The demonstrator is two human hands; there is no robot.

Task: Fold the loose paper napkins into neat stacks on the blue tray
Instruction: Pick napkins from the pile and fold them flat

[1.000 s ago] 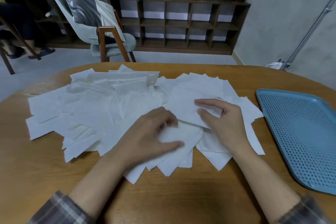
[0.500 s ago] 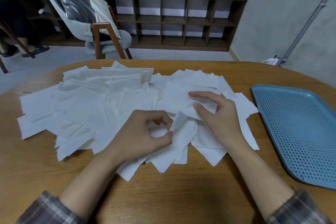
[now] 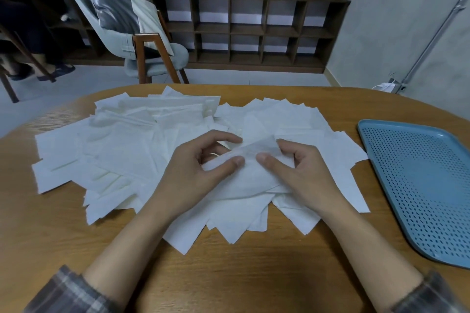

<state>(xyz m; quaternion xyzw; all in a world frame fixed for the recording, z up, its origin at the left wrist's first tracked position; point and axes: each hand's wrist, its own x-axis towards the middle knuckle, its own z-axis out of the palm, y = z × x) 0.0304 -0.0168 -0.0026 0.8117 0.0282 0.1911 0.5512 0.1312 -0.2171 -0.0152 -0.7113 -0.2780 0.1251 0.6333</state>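
A: Grip state?
B: Left grip [image 3: 195, 173] and right grip [image 3: 306, 173] each pinch the same paper napkin [image 3: 250, 168], thumb against fingers, with the thumb tips close together near its middle.
A: Napkin position?
B: Just above the near side of the loose napkins [image 3: 122, 150]. These lie overlapping across the middle and left of the tabletop [image 3: 229, 277].
A: Tray?
B: Blue tray [image 3: 367, 155] lies at the right edge, just beside the pile, perforated floor showing.

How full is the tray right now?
Empty in the part in view: the tray shows only bare perforated floor. The napkins lie on the table; left hand and right hand pinch one napkin.
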